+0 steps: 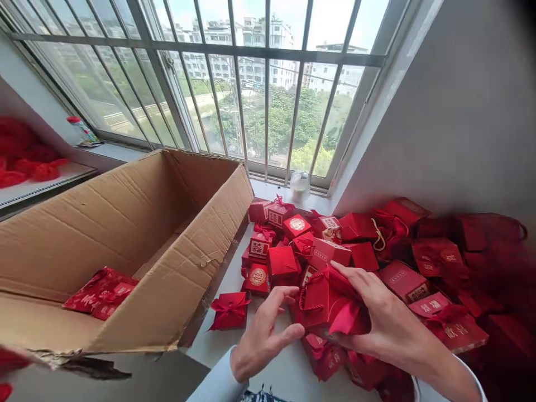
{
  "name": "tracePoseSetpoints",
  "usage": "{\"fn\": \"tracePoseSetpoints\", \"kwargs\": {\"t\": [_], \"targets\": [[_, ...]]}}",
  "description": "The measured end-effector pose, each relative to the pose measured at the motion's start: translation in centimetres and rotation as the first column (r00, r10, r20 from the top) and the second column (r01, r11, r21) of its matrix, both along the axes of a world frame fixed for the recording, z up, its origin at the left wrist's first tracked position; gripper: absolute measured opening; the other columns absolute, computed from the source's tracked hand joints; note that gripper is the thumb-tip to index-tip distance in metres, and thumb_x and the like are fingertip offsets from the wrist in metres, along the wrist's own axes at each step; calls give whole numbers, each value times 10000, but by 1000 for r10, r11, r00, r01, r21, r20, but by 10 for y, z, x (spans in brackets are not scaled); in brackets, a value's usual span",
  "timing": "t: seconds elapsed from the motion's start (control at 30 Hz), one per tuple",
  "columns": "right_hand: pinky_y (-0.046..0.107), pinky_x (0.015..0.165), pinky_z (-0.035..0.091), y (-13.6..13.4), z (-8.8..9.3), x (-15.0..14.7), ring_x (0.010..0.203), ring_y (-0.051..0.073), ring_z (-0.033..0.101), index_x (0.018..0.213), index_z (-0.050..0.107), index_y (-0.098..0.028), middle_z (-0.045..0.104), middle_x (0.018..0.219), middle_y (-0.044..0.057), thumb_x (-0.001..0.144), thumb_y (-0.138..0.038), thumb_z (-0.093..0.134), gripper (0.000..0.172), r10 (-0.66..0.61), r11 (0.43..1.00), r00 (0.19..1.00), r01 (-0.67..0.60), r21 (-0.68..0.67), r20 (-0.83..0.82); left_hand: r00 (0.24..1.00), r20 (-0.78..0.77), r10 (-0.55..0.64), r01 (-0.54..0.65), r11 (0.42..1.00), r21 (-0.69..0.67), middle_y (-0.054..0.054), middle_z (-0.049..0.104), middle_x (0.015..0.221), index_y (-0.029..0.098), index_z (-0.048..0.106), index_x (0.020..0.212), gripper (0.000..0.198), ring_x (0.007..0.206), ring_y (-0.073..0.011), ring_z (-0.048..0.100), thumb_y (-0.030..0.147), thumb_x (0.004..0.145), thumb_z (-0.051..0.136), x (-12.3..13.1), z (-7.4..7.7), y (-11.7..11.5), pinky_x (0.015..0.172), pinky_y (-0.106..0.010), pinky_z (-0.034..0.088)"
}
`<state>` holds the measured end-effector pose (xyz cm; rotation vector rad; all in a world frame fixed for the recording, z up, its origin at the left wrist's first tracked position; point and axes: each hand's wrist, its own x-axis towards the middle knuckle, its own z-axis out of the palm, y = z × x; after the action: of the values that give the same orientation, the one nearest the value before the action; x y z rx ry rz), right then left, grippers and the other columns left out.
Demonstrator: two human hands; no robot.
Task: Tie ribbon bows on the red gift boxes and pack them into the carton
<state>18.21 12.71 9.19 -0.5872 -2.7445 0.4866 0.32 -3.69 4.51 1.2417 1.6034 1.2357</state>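
Note:
A red gift box [324, 301] with a twisted cord handle and a satin ribbon is in my right hand [377, 307], thumb and fingers wrapped around its right side. Close to the box's left side is my left hand [270, 329], fingers apart and curved toward it; I cannot tell if a fingertip touches. Beneath and around both hands lies a heap of red boxes, among them a plain red box [283, 263] and one with a round gold emblem [257, 279]. To the left of the heap sits a small ribboned box [229, 310].
A large open cardboard box [167, 285] stands on the left, with a red patterned packet [104, 293] inside. Behind are a barred window [268, 53] and a clear plastic cup [300, 185] on the sill. Red fabric [25, 151] lies far left; a grey wall [456, 128] bounds the right.

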Motion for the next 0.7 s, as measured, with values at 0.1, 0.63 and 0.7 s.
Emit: {"fn": "tracePoseSetpoints", "kwargs": {"t": [0.1,0.63,0.7], "targets": [[359,797,513,-18,21,-43,1042,270,579,1392,393,-245,590,1211,96,606,-409,684,854,151,984,985,-142,107,-82,959,-281,44,-40,999,18,-73,485,1348,329,449,1321,628,1220,-269,476,436,750,688,-21,40,-50,1007,-366,431],[445,908,446,-138,86,-393,1124,315,492,1468,119,-186,482,1245,127,613,-507,736,1103,509,860,857,-509,-30,82,355,-858,371,-563,817,121,-2,708,1007,229,633,1014,254,884,-161,664,396,867,510,-285,125,-251,809,-270,536],[474,862,467,-149,56,-437,1116,354,499,1475,68,-159,470,1238,168,552,-449,790,1207,476,879,839,-465,-108,264,348,-843,410,-612,780,127,-21,714,976,222,640,972,261,872,-175,670,403,871,483,-304,98,-254,807,-282,535]]}}
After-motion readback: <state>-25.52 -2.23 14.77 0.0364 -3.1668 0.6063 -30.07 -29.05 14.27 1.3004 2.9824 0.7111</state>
